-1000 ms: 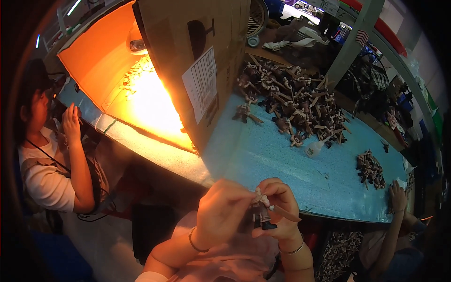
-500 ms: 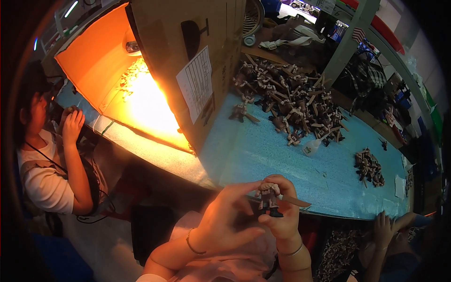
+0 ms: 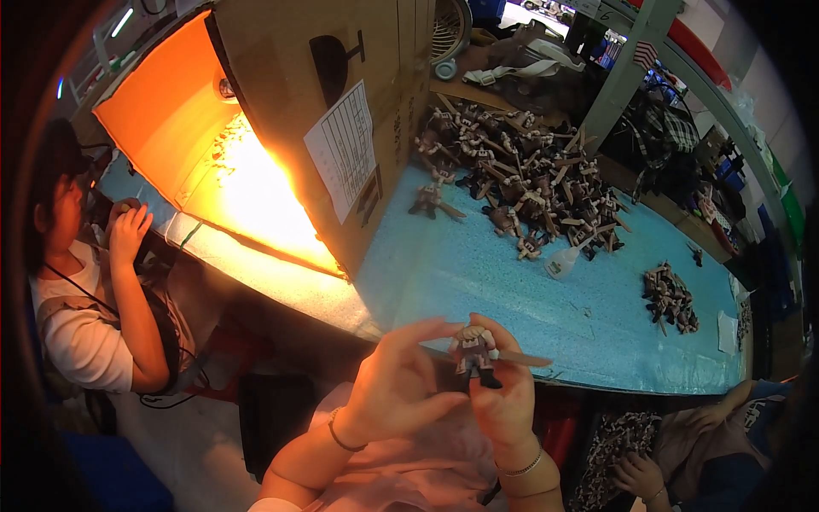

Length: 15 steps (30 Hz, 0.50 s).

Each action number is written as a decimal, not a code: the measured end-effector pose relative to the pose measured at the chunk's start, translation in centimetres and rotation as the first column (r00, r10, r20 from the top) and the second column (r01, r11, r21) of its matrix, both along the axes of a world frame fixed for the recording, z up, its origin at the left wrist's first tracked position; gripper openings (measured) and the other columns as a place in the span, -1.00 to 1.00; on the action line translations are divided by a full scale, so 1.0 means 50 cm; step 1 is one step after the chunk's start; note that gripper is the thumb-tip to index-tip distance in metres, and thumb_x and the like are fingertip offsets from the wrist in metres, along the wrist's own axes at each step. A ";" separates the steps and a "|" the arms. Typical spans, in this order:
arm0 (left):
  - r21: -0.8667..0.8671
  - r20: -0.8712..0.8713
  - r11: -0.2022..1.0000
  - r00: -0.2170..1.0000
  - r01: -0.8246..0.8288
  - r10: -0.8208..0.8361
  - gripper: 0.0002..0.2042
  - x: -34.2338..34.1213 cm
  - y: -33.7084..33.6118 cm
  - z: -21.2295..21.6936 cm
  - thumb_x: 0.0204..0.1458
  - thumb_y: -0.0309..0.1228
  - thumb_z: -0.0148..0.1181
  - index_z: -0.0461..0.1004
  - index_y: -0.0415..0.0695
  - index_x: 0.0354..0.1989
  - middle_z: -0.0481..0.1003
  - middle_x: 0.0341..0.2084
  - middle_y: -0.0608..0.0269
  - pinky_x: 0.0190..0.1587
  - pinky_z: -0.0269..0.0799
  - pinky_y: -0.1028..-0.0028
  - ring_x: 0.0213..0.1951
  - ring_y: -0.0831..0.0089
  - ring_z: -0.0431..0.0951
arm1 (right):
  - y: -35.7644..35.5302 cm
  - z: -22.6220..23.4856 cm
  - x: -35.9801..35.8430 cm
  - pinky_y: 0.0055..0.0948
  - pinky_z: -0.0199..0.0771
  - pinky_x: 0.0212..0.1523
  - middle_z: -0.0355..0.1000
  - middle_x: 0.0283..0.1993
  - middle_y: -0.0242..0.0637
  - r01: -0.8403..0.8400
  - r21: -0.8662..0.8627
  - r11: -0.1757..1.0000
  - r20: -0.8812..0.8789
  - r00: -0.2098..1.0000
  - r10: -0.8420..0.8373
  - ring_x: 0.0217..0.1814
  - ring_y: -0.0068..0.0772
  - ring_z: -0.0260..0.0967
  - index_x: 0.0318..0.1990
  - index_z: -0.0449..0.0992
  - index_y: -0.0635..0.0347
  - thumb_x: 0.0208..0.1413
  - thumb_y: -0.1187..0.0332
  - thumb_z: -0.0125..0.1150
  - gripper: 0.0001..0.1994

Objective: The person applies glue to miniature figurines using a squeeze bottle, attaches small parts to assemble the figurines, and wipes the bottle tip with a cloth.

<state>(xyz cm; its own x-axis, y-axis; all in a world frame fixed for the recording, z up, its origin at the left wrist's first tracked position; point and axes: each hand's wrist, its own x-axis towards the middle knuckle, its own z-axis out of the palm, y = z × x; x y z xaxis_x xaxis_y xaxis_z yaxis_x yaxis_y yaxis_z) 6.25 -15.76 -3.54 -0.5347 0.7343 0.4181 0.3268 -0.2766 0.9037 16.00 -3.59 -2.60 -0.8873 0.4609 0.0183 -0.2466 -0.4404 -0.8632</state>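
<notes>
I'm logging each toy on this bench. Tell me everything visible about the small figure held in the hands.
The small figure is a toy of moulded plastic as it looks, brown and grey with a tan head and dark feet. It stands roughly upright above the person's lap, at the near edge of the blue table. A thin blade-like part points right. The right hand grips it from below; the left hand touches its head.

From my feed the brightest source is a lamp inside the orange box (image 3: 205,145), blown out to white-yellow glare across its floor. The blue table (image 3: 512,299) gets even, softer light. My hands (image 3: 452,384) sit dimmer, lit from the front, reasonably sharp. The fisheye bends edges hard, and the rim falls to black vignette. The floor at lower left lies in deep shadow.
</notes>
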 end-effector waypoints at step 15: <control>0.130 -0.441 0.986 0.885 -0.105 0.153 -0.42 -0.016 0.006 0.035 -0.46 -0.56 0.35 0.39 -0.11 -0.08 0.48 -0.15 0.22 -0.26 0.38 0.42 -0.24 0.28 0.50 | 0.033 0.071 0.033 -0.32 0.24 -0.14 0.39 -0.10 -0.22 0.198 0.970 0.141 -0.190 0.979 -0.068 -0.15 -0.24 0.37 -0.10 0.34 0.18 -0.35 0.30 0.46 -0.43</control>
<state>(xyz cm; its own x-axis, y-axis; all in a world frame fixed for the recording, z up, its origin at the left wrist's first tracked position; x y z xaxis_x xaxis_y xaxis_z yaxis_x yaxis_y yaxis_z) 5.44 -15.44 -1.81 -0.3603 0.6136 0.7026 0.7288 -0.2850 0.6226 17.66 -1.91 0.93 -0.7785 0.1066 0.6186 -0.2953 0.8074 -0.5108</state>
